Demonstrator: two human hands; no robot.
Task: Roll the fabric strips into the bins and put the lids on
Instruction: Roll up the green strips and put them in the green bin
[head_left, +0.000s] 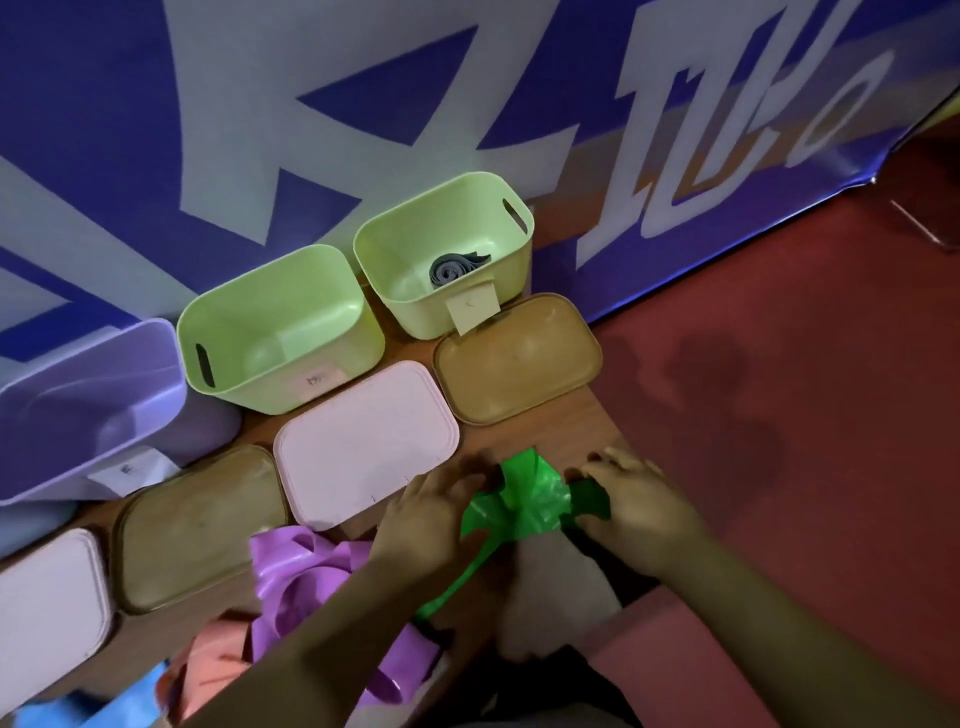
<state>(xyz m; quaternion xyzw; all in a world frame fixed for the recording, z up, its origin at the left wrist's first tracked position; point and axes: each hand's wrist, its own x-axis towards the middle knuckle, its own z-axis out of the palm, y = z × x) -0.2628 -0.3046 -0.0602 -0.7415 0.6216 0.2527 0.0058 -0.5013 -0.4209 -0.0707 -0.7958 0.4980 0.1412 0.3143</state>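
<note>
Two green bins (291, 384) (415, 317) are set at the back of the wooden counter (545, 436), a purple bin (78, 415) beside them. Four lids (519, 364) (363, 441) (197, 525) (47, 608), alternately brown and pink, are laid before them. A green strip (530, 499) and a purple strip (301, 566) are spread nearest.

Lids (366, 441) before bins (280, 327)

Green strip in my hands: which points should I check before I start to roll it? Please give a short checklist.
1. Both the left hand and the right hand hold the green strip: ok.
2. The strip lies flat: not ok, it is crumpled.
3. The empty green bin is open: ok.
4. The pink lid lies off the bin, beside the left hand: ok.
5. The strip's tail is free of the purple strip: cannot tell.
</note>
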